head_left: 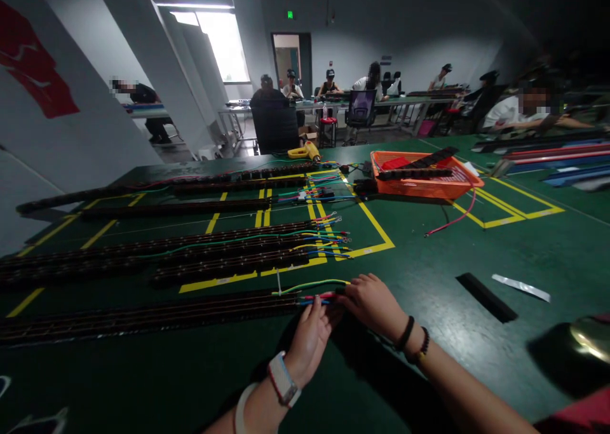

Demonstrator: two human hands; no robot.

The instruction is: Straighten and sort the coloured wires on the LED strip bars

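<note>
A long black cable harness (pixel 157 316) lies across the near part of the green table, its coloured wire ends towards me. My left hand (pixel 312 339), palm turned up, is closed on the red and blue wires (pixel 326 296) with the thumb on top. Right beside it, my right hand (pixel 374 304) has its fingers pinched around the wire ends, whose tips they hide. A green-yellow wire (pixel 309 286) arches from the harness to the right fingers. Near its start a white cable tie (pixel 279 283) stands up.
More harnesses (pixel 229 243) with lugged wires lie beyond, over yellow tape outlines. An orange basket (pixel 424 186) and a yellow heat gun (pixel 305 152) are farther back. A black sleeve piece (pixel 486 296) and a silvery strip (pixel 520 288) lie at right. Several people sit at tables behind.
</note>
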